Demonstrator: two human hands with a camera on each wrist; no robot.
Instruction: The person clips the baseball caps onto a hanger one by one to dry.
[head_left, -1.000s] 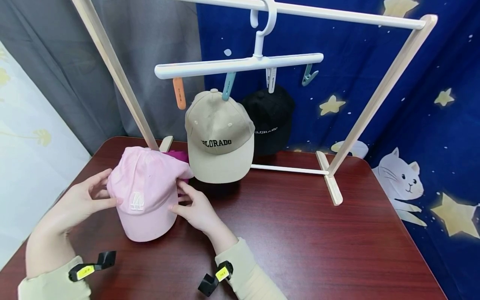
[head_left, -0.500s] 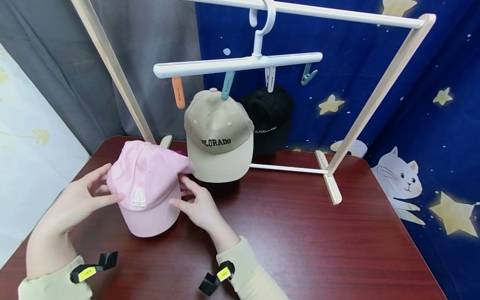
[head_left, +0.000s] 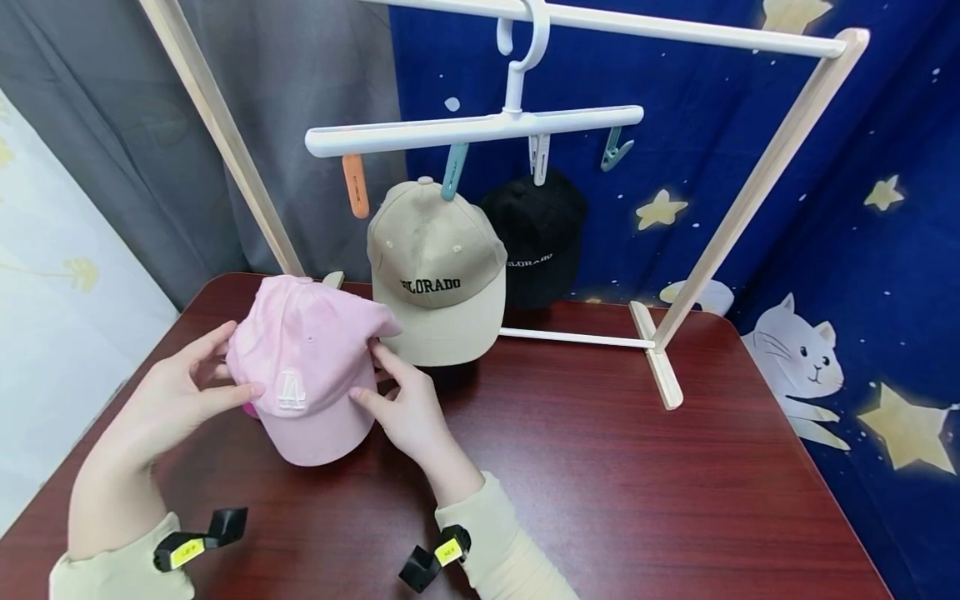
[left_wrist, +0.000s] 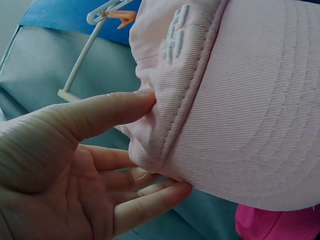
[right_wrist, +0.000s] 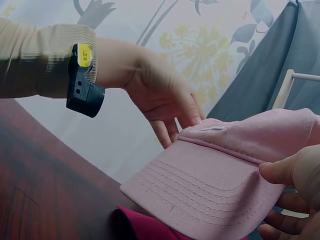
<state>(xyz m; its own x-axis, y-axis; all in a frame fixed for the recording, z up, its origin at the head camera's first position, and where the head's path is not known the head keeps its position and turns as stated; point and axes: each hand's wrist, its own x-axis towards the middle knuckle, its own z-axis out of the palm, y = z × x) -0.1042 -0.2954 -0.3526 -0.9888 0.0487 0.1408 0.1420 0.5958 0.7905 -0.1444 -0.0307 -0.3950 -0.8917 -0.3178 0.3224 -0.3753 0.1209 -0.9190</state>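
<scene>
A pink baseball cap (head_left: 307, 350) with a white embroidered logo is held between both hands, its brim toward me. My left hand (head_left: 180, 396) pinches its left side, thumb on the front near the logo and fingers behind. On the other side my right hand (head_left: 408, 404) pinches the edge where crown meets brim. In the left wrist view the left thumb presses into the fabric of the pink cap (left_wrist: 240, 110). Below it shows a magenta cap-like thing (left_wrist: 280, 222), mostly hidden in the head view. A beige cap (head_left: 438, 275) hangs just right of the pink one.
A white hanger (head_left: 472, 129) hangs from a wooden rack (head_left: 750, 200) on the table (head_left: 600, 467). It bears an orange clip (head_left: 356, 185) with nothing in it, a teal clip (head_left: 454, 171) on the beige cap, and a white clip (head_left: 539, 158) at a black cap (head_left: 543, 233).
Both hands have lifted the pink cap slightly and shifted it right and away from me. The magenta thing behind it has gone out of sight there and now peeks out at its left edge.
</scene>
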